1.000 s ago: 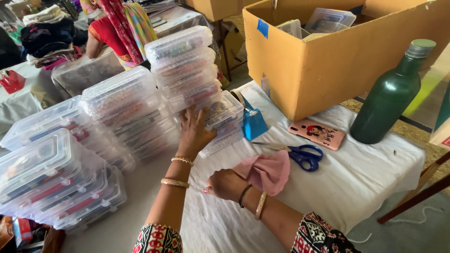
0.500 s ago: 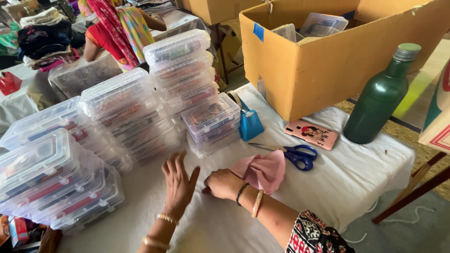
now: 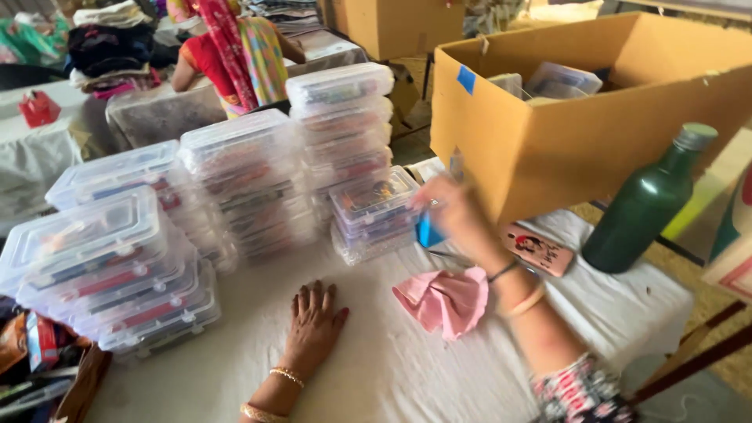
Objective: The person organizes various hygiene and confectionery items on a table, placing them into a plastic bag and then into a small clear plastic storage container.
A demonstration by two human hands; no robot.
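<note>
Tabletop: white-cloth-covered tabletop (image 3: 407, 376) fills the near scene; we see another person in red and patterned cloth (image 3: 235, 55) at the far left.
Left hand: our left hand (image 3: 313, 325) lies flat on the cloth, fingers spread, holding nothing.
Right hand: our right hand (image 3: 450, 211) is raised and blurred near the short stack of clear plastic boxes (image 3: 374, 211); we cannot tell its grip.
Nearby: crumpled pink cloth (image 3: 442, 299) lies between our hands; taller stacks of clear boxes (image 3: 251, 180) stand left.
Right side: open brown cardboard carton (image 3: 564, 149), dark green glass bottle (image 3: 646, 204), pink phone case (image 3: 540, 249).
</note>
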